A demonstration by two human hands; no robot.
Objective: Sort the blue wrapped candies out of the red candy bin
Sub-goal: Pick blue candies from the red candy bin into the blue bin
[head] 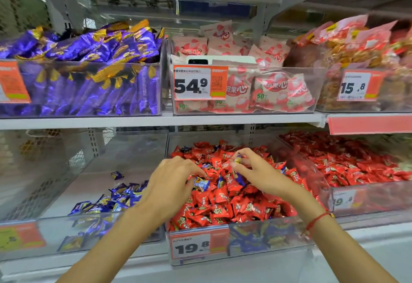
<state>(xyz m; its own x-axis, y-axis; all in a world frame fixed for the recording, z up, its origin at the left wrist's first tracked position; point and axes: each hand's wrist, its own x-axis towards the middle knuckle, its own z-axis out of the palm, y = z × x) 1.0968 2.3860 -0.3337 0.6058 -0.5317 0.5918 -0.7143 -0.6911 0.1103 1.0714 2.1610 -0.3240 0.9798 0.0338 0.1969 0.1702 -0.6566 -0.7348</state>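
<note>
Blue foil-wrapped candies with yellow print, small and pillow-shaped, scattered through the clear plastic bin of red wrapped candies (225, 202) on the lower shelf, centre. One blue candy (237, 158) pinched between thumb and fingertips of the right hand (256, 171), lifted just above the red heap toward the far side. Another blue candy with yellow face (201, 184) pinched at the fingertips of the left hand (174, 180), touching the red pile near the bin's middle. A further blue wrapper (239, 178) half buried between the two hands. Red string bracelet (316, 221) on the right wrist. Left of the red bin, a clear plastic bin with a white floor (93, 184), holding a small heap of sorted blue candies (113, 200) near its front, one lone blue candy (117, 175) farther back. White price tag reading 19.8 with orange edge (196, 246) on the red bin's near wall. To the right, a second clear bin of red candies (356, 166), motion-blurred. Upper shelf: purple-and-gold foil packets in a clear bin (89, 71) at left, pink-and-white snack packets in a clear bin (256, 88) at centre with a 54.9 price tag (194, 84), red-labelled bags (361, 44) at right behind a 15.8 tag (354, 87). White metal shelf edge (133, 121) between tiers. Small print on tags unreadable; topmost shelf blurred; blue shapes behind the red bin's front wall indistinct; far-left bin cut off by frame edge.
</note>
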